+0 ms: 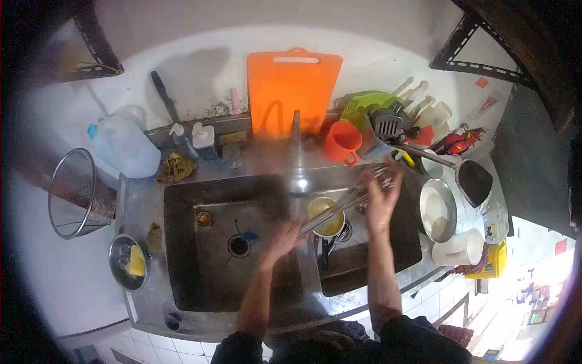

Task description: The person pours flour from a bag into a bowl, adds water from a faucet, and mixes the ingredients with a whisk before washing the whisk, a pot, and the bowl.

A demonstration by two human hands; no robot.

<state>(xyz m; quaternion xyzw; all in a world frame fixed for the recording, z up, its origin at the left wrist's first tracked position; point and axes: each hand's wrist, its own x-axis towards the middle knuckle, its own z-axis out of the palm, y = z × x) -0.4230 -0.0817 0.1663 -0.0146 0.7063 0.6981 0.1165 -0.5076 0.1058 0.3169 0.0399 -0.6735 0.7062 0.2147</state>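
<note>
"Over the steel sink (pixel 206 267), what do I have closest?"

"Two dark sleeves (pixel 239 347) of soft cloth. Past them I see the left hand (pixel 284 244) with its fingers curled round the slim, shiny handle of what looks like a wire whisk (pixel 348 205)."

"And the right hand (pixel 383 197)?"

"Up at the thin wires, fingers bent about them. Blur on my feed means I cannot tell whether they grip or only brush."

"So where is the whisk?"

"Aslant in the air between both hands, its straight metal length crossing over a round bowl (pixel 316 209), yellowish inside. Slender dark-handled utensils (pixel 324 255) lie beside that bowl, in the smaller basin."

"Off to the sides?"

"Leftward, a round metal dish (pixel 115 267) holding a yellow block (pixel 138 262), texture too small for me to read. Rightward, a shallow round pan (pixel 438 210) with a bright rim."

"Farther back?"

"A ribbed, gleaming tap (pixel 296 151), a glossy red mug (pixel 344 142), then a flat orange board (pixel 294 91) with a slotted handle, leaning on the pale, stained wall (pixel 212 36)."
</note>
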